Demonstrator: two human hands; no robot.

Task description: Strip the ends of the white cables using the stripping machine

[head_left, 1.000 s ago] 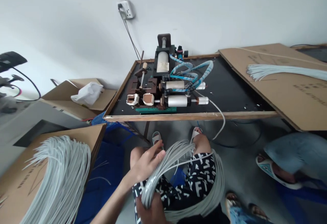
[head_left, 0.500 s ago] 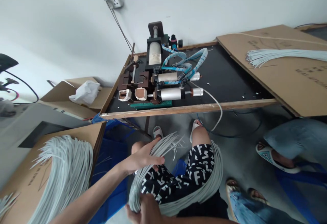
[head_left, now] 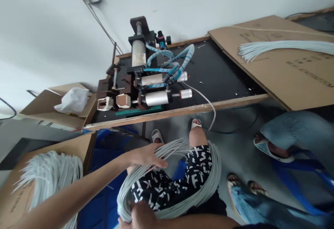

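Note:
A bundle of thin white wires (head_left: 208,190) lies in a wide loop across my lap, over black shorts with white letters. My left hand (head_left: 148,155) grips the upper part of the bundle, thumb on top and the other fingers mostly hidden beneath the strands. Lower down, near the bottom edge, my right hand (head_left: 142,216) is closed round the bend of the same bundle. The wires' free ends point right, over my knee. To the left, a thick pile of similar wires (head_left: 58,170) rests on a cardboard sheet (head_left: 23,194).
Ahead is a black-topped table (head_left: 208,79) with a wooden edge, bearing a pneumatic machine (head_left: 156,98) with blue hoses. More wires (head_left: 281,47) lie on cardboard (head_left: 300,79) at right. An open box (head_left: 60,119) stands left. Other people's legs (head_left: 300,131) are at right.
The free ends of the bundle have swung right and down, rounding the loop over my lap. Both hands keep their hold. The view has shifted to the right.

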